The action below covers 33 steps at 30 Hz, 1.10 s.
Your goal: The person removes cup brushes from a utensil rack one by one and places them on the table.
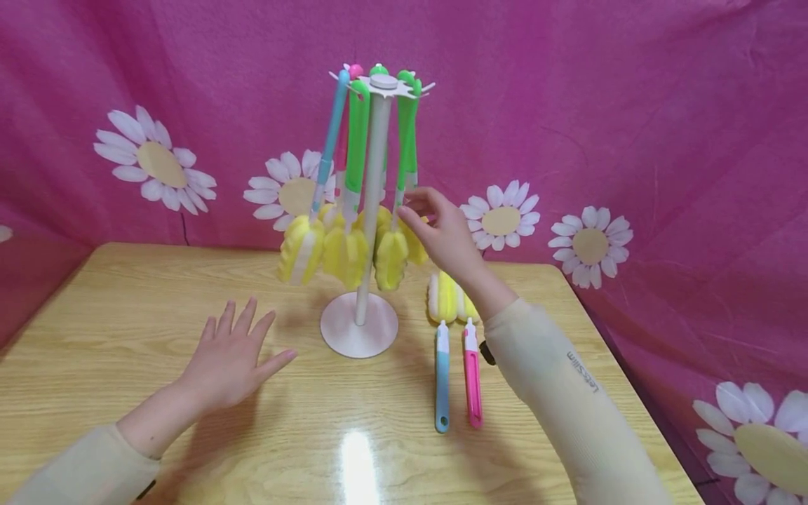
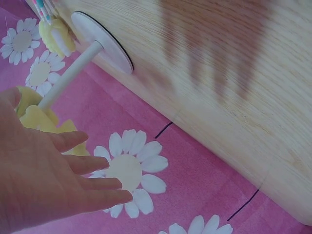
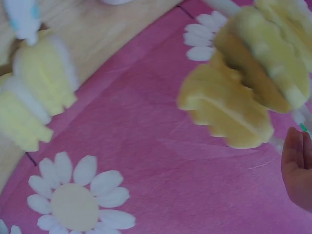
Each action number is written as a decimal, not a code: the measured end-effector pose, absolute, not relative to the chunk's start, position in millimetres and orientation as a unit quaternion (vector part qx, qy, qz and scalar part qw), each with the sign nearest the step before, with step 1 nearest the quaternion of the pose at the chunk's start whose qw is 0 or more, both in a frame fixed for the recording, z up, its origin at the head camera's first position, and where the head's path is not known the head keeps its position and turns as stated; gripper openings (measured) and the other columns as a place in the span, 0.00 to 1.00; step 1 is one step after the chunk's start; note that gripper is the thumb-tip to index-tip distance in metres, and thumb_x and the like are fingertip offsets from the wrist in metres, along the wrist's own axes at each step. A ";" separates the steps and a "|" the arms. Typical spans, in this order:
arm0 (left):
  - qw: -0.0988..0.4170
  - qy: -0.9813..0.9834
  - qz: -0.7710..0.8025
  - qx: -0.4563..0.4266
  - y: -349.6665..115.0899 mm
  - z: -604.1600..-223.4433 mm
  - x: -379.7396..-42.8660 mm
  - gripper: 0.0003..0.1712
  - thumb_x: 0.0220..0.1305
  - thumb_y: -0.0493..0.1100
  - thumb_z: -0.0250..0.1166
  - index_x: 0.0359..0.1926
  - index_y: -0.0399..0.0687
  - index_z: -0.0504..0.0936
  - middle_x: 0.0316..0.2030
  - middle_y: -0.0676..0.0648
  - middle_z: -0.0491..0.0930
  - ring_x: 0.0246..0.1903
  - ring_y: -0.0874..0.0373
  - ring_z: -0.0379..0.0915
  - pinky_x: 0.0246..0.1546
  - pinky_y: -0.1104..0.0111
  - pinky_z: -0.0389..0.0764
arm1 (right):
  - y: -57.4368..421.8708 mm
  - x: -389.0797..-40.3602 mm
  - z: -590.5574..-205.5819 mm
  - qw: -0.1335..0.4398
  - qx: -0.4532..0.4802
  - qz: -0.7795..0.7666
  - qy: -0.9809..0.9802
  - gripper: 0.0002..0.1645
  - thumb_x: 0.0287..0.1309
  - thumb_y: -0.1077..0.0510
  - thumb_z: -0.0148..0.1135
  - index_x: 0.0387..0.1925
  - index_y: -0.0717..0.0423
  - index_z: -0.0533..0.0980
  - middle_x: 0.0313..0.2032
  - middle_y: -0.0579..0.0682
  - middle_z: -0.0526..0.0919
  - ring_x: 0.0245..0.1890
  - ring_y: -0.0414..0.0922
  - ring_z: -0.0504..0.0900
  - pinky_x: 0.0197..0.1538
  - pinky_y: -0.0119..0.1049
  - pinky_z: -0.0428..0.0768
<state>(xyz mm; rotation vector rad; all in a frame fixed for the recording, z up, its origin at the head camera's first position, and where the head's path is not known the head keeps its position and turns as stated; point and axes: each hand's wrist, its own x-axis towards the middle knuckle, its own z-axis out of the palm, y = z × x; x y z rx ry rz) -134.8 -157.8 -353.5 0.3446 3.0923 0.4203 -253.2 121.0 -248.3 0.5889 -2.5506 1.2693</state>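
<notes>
Right of the stand (image 1: 376, 158), the right hand (image 1: 447, 233) is at a green brush (image 1: 404, 140) — pinch unclear; leftward, the left hand (image 1: 229, 365) splays wide.

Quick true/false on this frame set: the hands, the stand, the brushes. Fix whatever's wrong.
1. A blue brush and a pink brush lie on the table. True.
2. The left hand grips the stand. False: it holds nothing, its fingers spread.
3. The right hand is close to a hanging green-handled brush. True.
4. Every hanging brush has a green handle. False: a hanging blue one and a hanging pink one also show.
5. The stand has a round base. True.
</notes>
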 end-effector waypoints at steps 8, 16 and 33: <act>-0.004 0.985 0.133 0.109 -159.2 -353.4 -133.2 0.45 0.64 0.68 0.48 0.66 0.36 0.63 0.68 0.25 0.50 0.65 0.22 0.39 0.61 0.32 0.46 | 109.1 -262.8 -241.3 0.059 0.175 0.457 -0.870 0.23 0.64 0.52 0.56 0.57 0.58 0.71 0.46 0.56 0.80 0.49 0.47 0.77 0.50 0.39 0.78; -0.003 0.985 0.138 0.105 -161.0 -354.0 -133.1 0.46 0.64 0.68 0.48 0.66 0.35 0.62 0.67 0.24 0.50 0.64 0.19 0.37 0.60 0.31 0.45 | 108.6 -264.0 -242.5 0.065 0.165 0.486 -0.856 0.18 0.65 0.54 0.54 0.50 0.62 0.74 0.41 0.58 0.80 0.40 0.44 0.77 0.45 0.38 0.80; -0.007 0.984 0.143 0.103 -161.9 -352.9 -133.9 0.47 0.64 0.67 0.49 0.68 0.34 0.57 0.68 0.24 0.48 0.64 0.19 0.35 0.59 0.30 0.45 | 133.0 -253.2 -229.7 0.116 0.171 0.541 -0.815 0.18 0.63 0.57 0.56 0.50 0.64 0.74 0.34 0.51 0.78 0.30 0.37 0.77 0.37 0.30 0.81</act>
